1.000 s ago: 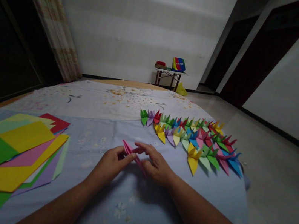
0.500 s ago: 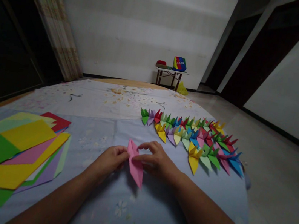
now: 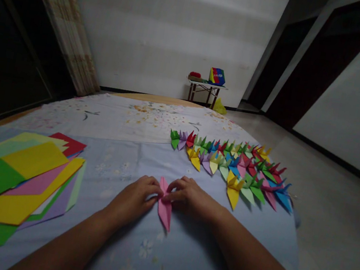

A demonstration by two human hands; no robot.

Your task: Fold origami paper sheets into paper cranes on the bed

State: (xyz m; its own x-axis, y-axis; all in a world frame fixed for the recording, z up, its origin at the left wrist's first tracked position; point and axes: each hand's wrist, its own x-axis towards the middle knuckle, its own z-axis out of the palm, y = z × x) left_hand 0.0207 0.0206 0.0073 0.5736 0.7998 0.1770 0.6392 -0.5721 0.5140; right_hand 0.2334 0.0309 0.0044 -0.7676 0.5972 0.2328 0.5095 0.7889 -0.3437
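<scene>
At lower centre the left hand (image 3: 137,197) and right hand (image 3: 190,197) both pinch the pink paper (image 3: 164,207), a narrow, part-folded piece lying on the cloth (image 3: 186,260). Rows of finished cranes (image 3: 233,167) lie at centre right, and flat sheets (image 3: 13,181) at lower left are not yet folded.

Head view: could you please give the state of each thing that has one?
Pink folded paper piece: partly folded, flat on the pale blue cloth
Left hand: fingers closed on that piece
Right hand: fingers closed on that piece
Multicoloured folded paper cranes: folded, lying in overlapping rows
Coloured flat paper sheets: unfolded, stacked loosely
</scene>
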